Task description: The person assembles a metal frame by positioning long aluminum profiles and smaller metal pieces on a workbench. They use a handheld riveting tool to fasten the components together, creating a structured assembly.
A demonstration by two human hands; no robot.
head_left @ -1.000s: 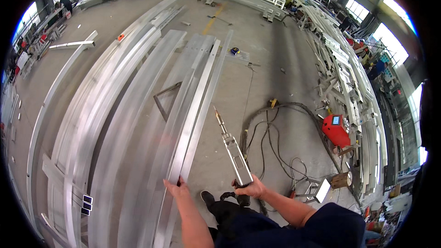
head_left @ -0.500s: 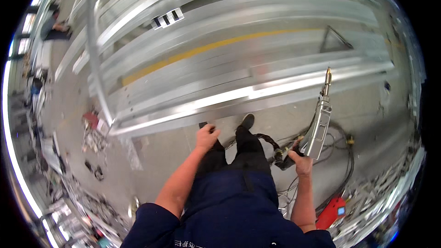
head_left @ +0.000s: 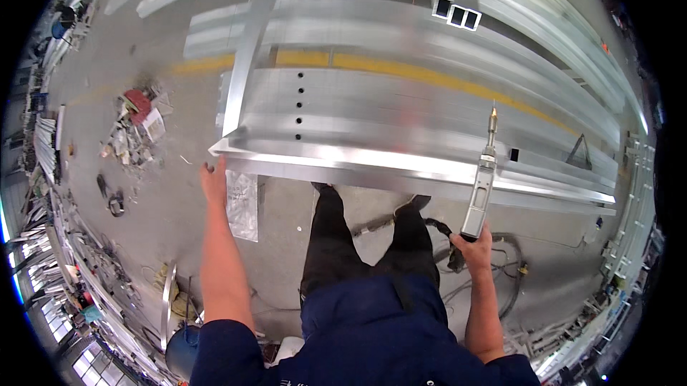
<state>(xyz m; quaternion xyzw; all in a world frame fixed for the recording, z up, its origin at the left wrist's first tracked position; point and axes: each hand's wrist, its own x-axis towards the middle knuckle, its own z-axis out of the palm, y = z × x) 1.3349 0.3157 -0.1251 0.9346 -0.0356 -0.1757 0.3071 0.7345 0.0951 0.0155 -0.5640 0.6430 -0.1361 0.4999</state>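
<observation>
My right hand is wrapped round the black rear grip of a silver handheld welding gun. Its brass nozzle points away from me, over the long metal frame. That frame has a shiny front bar running across in front of my feet, and a side bar meets it at the left corner. Just below this corner is my left hand, empty, with its fingers apart and slightly bent. Whether a fingertip touches the metal I cannot tell. Inside the frame lies a flat panel with a row of dark holes.
Cables coil on the floor beside my right leg. Scraps with a red piece lie at left, near a clear plastic sheet. White rectangular tubes show open ends among long metal profiles at the far side.
My view has swung left and I stand nearer the frame's left corner. My left hand has moved out from my body to that corner. The welding gun stays in my right hand.
</observation>
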